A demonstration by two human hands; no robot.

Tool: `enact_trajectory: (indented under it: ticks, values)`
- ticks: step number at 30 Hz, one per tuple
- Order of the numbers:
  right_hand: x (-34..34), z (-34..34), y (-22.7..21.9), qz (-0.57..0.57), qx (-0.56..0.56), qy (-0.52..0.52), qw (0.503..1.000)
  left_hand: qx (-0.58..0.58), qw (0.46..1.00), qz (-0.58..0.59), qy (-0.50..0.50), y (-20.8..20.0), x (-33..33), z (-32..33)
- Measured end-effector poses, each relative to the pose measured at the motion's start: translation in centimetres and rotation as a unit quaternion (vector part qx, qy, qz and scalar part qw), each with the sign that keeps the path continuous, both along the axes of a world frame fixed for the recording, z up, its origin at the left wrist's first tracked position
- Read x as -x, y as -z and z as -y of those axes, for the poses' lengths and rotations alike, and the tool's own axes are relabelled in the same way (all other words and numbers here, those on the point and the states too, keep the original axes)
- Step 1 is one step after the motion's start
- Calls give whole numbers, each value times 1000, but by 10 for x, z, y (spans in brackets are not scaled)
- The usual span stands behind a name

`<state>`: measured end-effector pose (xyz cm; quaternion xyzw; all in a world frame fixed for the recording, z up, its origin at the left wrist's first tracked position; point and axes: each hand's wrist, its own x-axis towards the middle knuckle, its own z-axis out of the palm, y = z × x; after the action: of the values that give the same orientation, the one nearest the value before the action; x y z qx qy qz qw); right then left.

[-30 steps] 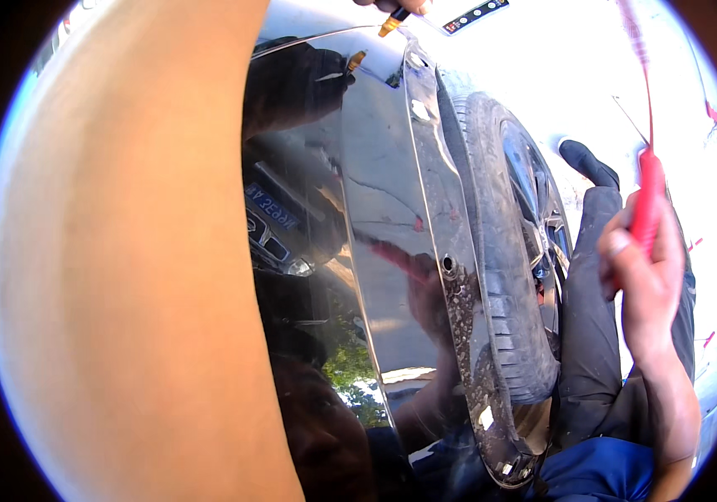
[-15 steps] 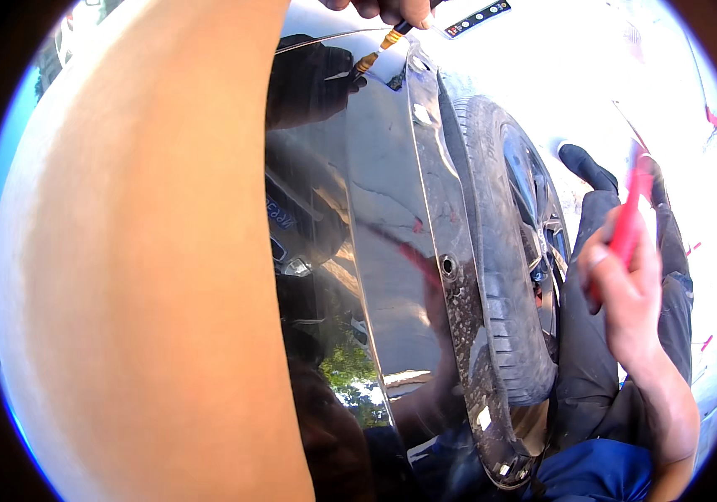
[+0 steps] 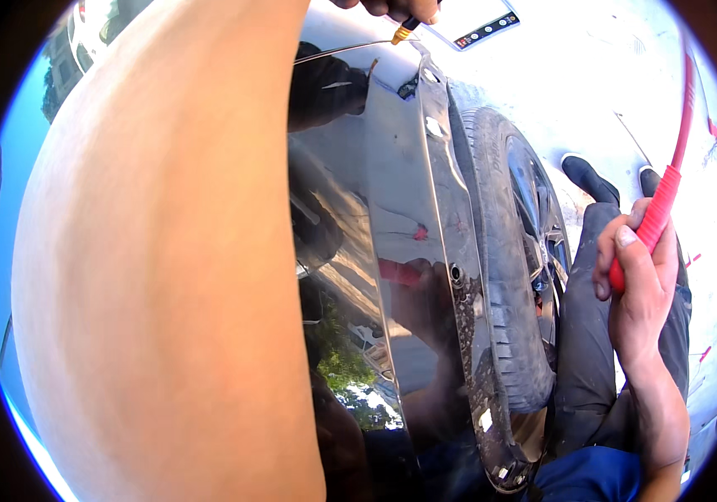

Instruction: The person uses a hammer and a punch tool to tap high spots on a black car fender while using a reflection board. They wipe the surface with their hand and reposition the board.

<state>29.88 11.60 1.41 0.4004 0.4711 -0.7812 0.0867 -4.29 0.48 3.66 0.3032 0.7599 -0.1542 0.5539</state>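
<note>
My left forearm [image 3: 166, 251] fills the left side, reaching up to my left hand [image 3: 388, 8] at the top edge, partly cut off. Its fingers are closed on a black pen-like punch with a gold tip [image 3: 401, 35]. That tip hangs over the far end of a glossy dark car panel [image 3: 400, 201], slightly apart from its reflection. On the right, my right hand [image 3: 643, 272] grips a red-handled tool [image 3: 660, 209] by its ribbed lower end. The red shaft bends up and away toward the upper right; its far end is out of clear sight.
Alongside the panel's perforated edge [image 3: 461, 293] stands a wheel with a worn tyre [image 3: 509, 335]. Legs in dark trousers [image 3: 584, 335] stretch out beside it. A white board with a dark button strip [image 3: 486, 32] is at the top. Red bits [image 3: 716, 130] lie on the bright ground.
My right hand has swung the red-handled tool outward to the right, away from the panel. The punch tip has shifted slightly up and right, apart from its reflection. The view has shifted a little.
</note>
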Motion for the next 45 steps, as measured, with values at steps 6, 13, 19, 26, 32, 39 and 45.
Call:
enact_trajectory:
  ticks: [6,13,19,26,32,39,45]
  values:
    - [-5,-6,-5,59,-10,-136,989,-12,999,5,-34,-3,-3,-5]
    - [-13,6,7,19,-23,-110,993,2,999,21,-26,-1,2,-2]
    - [-7,5,7,32,7,-24,999,2,998,42,-46,0,-3,2]
    - [-4,-1,8,16,21,-46,999,-19,999,-21,-29,9,5,2]
    - [-3,4,2,36,21,-150,988,-18,1000,-22,-9,2,3,4]
    - [-5,7,9,8,-37,-117,992,-25,999,-27,-25,13,-10,-1]
    - [6,2,15,-42,-21,-35,998,-14,997,-73,-16,6,-6,-1]
